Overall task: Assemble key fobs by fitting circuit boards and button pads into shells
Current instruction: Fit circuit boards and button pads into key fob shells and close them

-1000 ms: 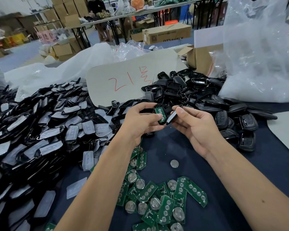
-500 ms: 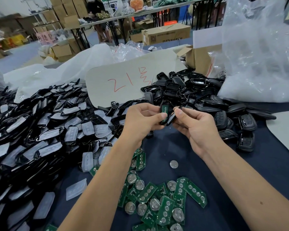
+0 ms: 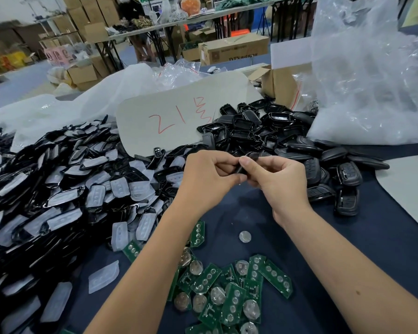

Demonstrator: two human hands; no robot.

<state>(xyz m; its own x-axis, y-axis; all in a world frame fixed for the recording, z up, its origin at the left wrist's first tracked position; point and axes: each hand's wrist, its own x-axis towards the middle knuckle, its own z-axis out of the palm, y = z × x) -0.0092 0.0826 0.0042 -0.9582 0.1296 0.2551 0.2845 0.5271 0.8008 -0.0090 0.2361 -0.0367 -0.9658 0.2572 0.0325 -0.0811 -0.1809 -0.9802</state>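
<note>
Above the dark blue surface, your fingers meet at mid-frame, both sets curled and pinching one black key fob shell between them; little of the shell shows past the fingertips. Your left hand grips it from the left, your right hand from the right, thumbs nearly touching over its top edge. Whether a circuit board sits inside the shell cannot be told. Just beyond your hands lies a heap of empty black shells, with closed fobs to the right of it. To your left spreads a large pile of shells fitted with translucent button pads. Near you, between your forearms, green circuit boards lie scattered, and one loose coin cell sits apart. Behind the shells, a cardboard sheet bears red handwriting.
</note>
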